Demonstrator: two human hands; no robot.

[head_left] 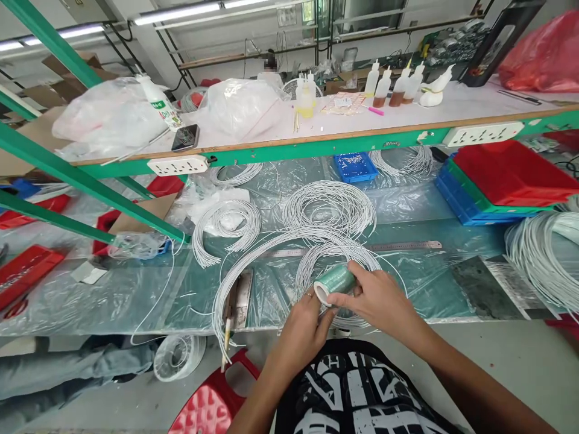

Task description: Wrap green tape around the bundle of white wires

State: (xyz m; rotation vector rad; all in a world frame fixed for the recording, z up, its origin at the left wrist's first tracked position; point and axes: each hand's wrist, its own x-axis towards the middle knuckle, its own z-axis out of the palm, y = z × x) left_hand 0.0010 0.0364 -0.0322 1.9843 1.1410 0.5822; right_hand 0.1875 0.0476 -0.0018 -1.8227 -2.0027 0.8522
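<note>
Both hands close on a roll of green tape at the near edge of the bench.

The left hand [304,319] pinches the roll of green tape [335,283] from below at its open end, the right hand [377,296] wraps it from the right; its long axis runs left to right, above coiled white wire [329,208].

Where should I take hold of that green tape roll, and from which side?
Grip the green tape roll around its curved outer wall, coming from above. It lies tilted with its open white core facing left, where the left hand works; the right hand already wraps it so.
</note>
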